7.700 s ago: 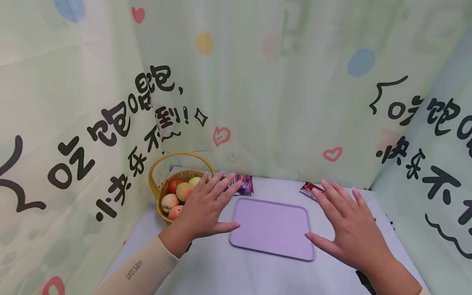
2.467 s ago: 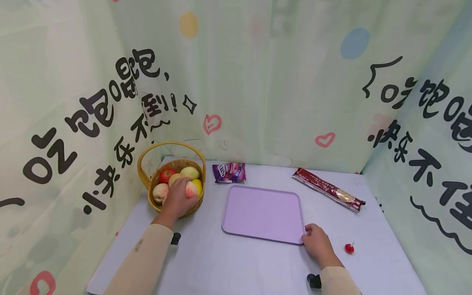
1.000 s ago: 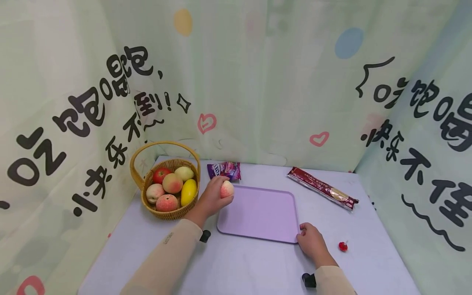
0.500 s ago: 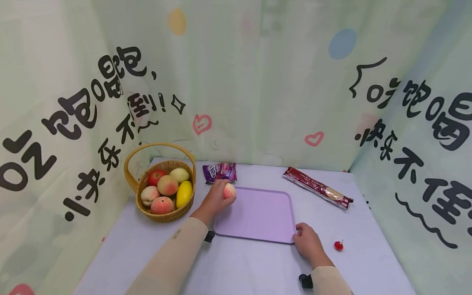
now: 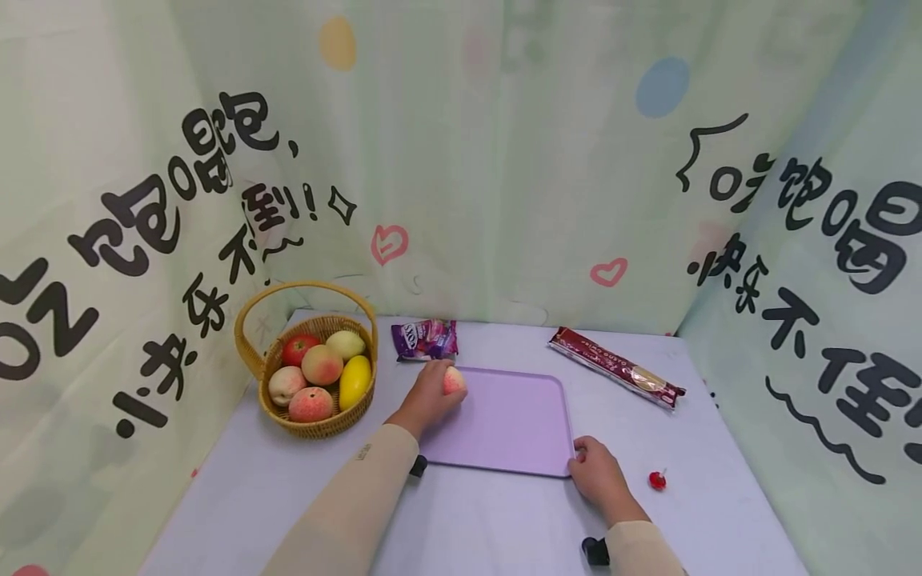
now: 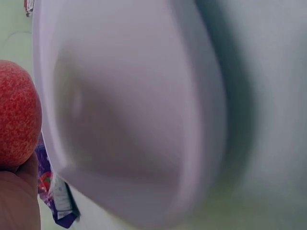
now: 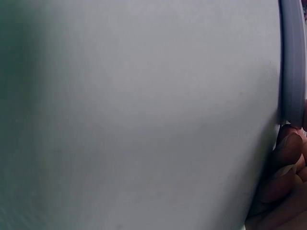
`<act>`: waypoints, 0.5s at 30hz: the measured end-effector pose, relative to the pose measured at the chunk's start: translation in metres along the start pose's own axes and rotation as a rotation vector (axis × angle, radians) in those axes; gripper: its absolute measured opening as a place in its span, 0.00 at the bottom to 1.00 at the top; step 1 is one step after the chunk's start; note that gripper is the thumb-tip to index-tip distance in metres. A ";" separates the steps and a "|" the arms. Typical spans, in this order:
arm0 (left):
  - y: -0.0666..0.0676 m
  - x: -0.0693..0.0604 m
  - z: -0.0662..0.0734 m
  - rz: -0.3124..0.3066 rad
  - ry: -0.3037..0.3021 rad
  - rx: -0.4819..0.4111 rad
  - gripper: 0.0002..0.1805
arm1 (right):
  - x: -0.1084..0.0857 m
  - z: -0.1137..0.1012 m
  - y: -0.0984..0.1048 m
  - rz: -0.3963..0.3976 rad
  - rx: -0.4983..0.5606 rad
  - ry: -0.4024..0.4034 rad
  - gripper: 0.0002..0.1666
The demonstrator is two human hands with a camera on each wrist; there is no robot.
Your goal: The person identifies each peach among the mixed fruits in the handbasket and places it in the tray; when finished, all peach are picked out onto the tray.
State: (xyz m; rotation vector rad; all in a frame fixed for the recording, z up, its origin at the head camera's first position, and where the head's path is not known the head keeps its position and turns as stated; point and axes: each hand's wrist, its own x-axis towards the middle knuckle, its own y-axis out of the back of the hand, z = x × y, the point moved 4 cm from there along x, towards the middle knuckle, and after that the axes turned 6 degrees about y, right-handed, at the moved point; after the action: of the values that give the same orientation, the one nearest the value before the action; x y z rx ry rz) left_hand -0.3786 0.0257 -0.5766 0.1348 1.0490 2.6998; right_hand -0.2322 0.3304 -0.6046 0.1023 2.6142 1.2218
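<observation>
In the head view, my left hand holds a small pink peach over the left part of a lilac tray. The left wrist view shows the reddish side of the peach beside the tray; whether they touch I cannot tell. My right hand grips the tray's front right corner. Curled fingers of that hand lie at the tray's rim in the right wrist view. A wicker basket, left of the tray, contains several fruits, among them a yellow one.
Behind the tray lies a purple snack packet. A long dark-red wrapped packet is at the back right. Near my right hand sits a small red cherry-like item. Printed curtains enclose the white table.
My left hand took the peach from the basket and carried it right over the tray, lately moving slightly lower. My right hand came down from the air to the tray's corner and stays there.
</observation>
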 end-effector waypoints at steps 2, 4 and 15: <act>-0.003 0.001 0.001 -0.012 0.009 0.015 0.36 | 0.000 0.001 -0.001 0.003 0.002 -0.001 0.24; -0.005 0.003 0.001 -0.025 0.020 0.029 0.37 | -0.001 0.000 -0.001 0.006 0.004 0.006 0.24; -0.014 0.010 0.001 -0.046 0.030 0.050 0.38 | -0.001 -0.001 0.001 0.012 0.001 0.004 0.24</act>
State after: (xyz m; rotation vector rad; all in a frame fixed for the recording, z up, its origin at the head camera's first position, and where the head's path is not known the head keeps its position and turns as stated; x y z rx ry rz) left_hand -0.3851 0.0391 -0.5855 0.0785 1.1151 2.6438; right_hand -0.2317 0.3307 -0.6032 0.1162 2.6213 1.2257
